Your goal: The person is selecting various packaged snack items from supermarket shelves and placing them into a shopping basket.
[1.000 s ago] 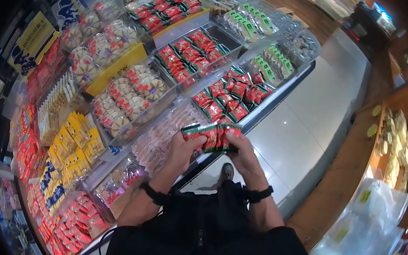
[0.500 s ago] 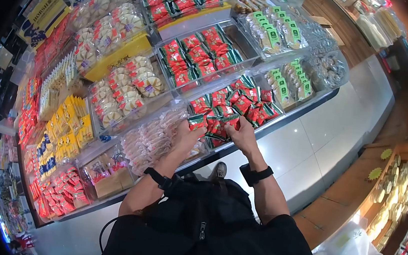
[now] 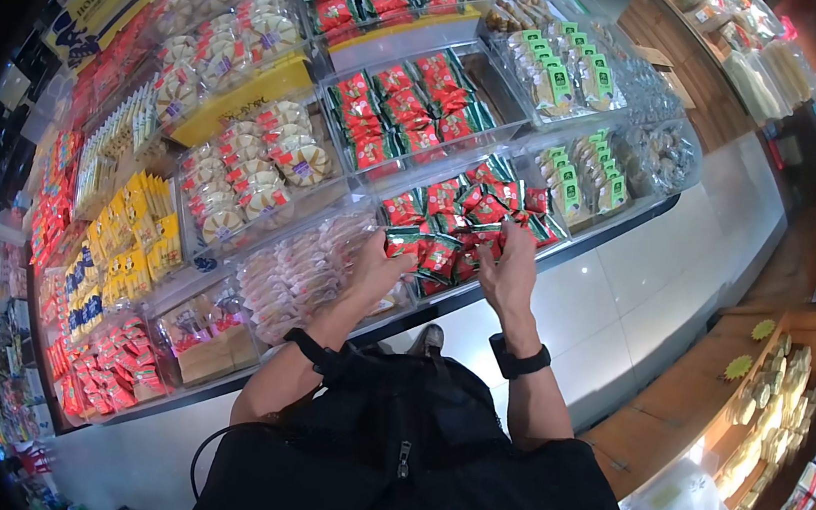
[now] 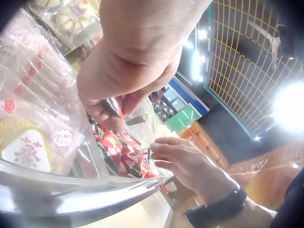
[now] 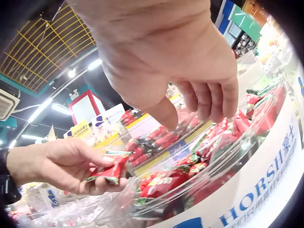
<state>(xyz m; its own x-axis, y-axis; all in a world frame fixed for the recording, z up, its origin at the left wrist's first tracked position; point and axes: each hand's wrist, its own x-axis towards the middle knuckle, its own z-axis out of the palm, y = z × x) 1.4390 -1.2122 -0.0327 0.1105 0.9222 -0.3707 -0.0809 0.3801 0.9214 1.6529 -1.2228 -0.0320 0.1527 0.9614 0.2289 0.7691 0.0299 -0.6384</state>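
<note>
Over a clear bin of red and green packets [image 3: 469,202], the left hand [image 3: 378,270] pinches one such packet [image 3: 403,243] at the bin's left side. The right wrist view shows that packet [image 5: 111,169] between the thumb and fingers of the left hand [image 5: 71,166]. To the right, the right hand [image 3: 510,272] hangs above the packets, its fingers relaxed and pointing down. In the right wrist view nothing shows in the right hand [image 5: 180,76], and a gap lies between its thumb and fingers. The left wrist view also shows the right hand [image 4: 185,164] beside the packets.
Clear bins of wrapped pastries [image 3: 296,267] adjoin on the left, green-labelled packs [image 3: 599,171] on the right. Another bin of red packets [image 3: 410,104] stands behind. The display's front edge [image 3: 570,250] runs between the bins and the tiled floor [image 3: 623,310]. Wooden shelves stand at right.
Both hands went from holding packets together in front of the display to over the bin. The right hand has let go and lifted slightly to the right; the left keeps a packet.
</note>
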